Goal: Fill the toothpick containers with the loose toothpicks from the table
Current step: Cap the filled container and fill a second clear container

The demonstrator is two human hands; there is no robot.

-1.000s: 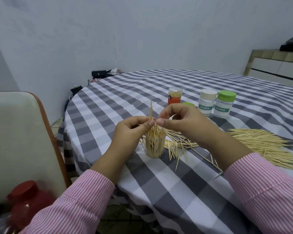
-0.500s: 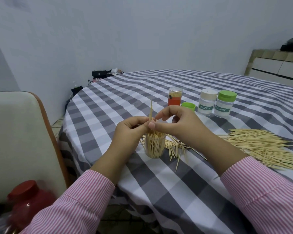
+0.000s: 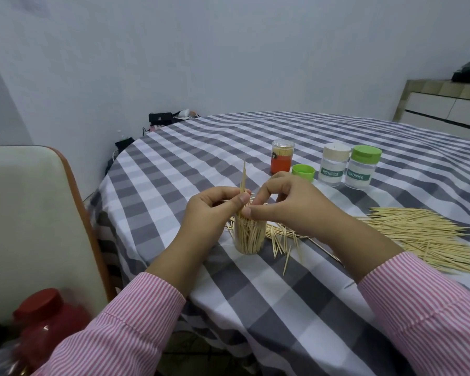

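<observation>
— Which step was I on?

— Filling. At frame centre my left hand (image 3: 215, 210) pinched a few thin wooden toothpicks (image 3: 243, 180) upright over the clear plastic container (image 3: 248, 236), already well stocked; my right hand (image 3: 285, 202), fingers curled, steadied the bundle at the rim.

— And next?

— I judged: ease them in, then fetch more from the loose toothpick heap (image 3: 423, 234) at right. The three capped jars (image 3: 333, 168) stood beyond.
</observation>
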